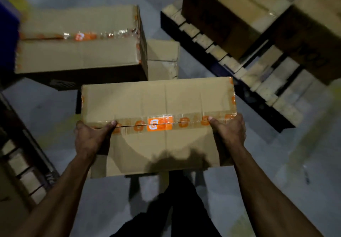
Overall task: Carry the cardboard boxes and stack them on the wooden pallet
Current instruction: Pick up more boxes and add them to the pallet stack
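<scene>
The fingers of the left hand and the right hand are hidden behind the ends of the carried cardboard box; only thumbs and backs show. That box covers the near part of a smaller box on the floor. The wooden pallet runs out past the right edge, its far boards covered by stacked boxes that the top edge cuts off. A blue object at the left edge is blurred beyond naming.
</scene>
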Motion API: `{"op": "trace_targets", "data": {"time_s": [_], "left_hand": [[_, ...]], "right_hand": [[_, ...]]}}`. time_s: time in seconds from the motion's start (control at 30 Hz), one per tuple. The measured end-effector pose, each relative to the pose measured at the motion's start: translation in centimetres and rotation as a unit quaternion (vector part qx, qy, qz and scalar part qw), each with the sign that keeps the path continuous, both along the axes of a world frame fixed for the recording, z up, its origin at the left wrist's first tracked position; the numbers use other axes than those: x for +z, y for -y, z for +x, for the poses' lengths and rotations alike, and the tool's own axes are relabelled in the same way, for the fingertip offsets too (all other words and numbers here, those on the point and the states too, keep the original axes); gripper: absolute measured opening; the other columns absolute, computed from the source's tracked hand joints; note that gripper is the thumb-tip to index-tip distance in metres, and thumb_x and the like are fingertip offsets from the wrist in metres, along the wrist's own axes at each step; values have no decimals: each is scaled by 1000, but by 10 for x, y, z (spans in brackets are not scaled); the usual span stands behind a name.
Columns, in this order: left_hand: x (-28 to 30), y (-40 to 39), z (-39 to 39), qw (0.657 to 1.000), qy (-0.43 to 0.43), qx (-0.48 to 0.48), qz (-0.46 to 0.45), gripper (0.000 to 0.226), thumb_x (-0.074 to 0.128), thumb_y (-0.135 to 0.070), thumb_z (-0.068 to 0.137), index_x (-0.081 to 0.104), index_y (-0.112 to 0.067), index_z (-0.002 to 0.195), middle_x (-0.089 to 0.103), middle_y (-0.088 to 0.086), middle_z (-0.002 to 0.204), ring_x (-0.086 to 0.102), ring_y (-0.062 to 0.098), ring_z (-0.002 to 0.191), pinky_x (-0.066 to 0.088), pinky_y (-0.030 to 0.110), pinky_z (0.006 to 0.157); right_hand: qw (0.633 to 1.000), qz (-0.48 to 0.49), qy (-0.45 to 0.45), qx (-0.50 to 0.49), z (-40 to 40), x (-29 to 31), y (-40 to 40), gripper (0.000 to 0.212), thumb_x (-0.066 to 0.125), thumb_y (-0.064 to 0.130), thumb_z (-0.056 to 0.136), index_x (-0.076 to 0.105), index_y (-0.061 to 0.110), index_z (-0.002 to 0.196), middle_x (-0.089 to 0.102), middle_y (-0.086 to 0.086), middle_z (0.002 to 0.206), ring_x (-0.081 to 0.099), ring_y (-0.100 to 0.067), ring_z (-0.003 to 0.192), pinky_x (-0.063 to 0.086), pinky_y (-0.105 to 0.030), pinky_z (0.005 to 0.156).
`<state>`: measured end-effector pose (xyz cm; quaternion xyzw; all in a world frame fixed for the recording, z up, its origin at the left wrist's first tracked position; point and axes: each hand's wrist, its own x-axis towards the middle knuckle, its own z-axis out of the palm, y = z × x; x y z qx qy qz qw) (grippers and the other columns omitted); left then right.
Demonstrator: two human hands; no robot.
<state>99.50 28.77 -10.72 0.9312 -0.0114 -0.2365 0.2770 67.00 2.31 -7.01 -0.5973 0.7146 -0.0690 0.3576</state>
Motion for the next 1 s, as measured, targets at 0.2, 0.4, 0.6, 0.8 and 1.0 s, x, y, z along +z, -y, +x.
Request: {"op": "trace_targets", "data": {"time_s": [0.2,0.4,0.6,0.8,1.0], "left_hand": [[114,-7,-30,996,49,-66,-34,126,67,-97,34,46,-19,130,61,12,128,59,39,116,53,58,91],[200,12,-73,987,77,-139,-35,127,69,-91,41,43,-11,136,54,18,136,52,41,124,48,59,98],[244,70,-129,972,108,-209,-11,119,74,-81,56,40,-4,140,49,27,138,45,48,127,41,60,104],[248,165,-191,961,125,-246,1,118,68,-91,49,48,-6,128,59,26,127,55,50,116,48,59,96],[238,271,-239,951,95,-290,-51,113,63,-100,40,53,-19,119,65,11,116,64,38,103,56,56,86]], "right_hand": [[996,-33,12,-78,-58,103,-54,100,74,71,57,46,16,135,55,-11,136,49,-35,128,38,-49,108],[988,-52,3,-147,-123,175,-82,96,78,67,63,46,12,136,53,-13,138,48,-36,129,38,-48,108],[974,-65,12,-216,-190,210,-71,104,80,66,62,41,10,141,50,-15,142,45,-37,132,36,-49,110],[964,-66,31,-254,-259,214,-13,100,79,66,60,45,11,136,52,-15,140,46,-37,131,34,-49,110],[957,-63,32,-281,-324,221,73,101,81,62,66,40,9,141,45,-16,146,39,-36,137,30,-47,112]]}}
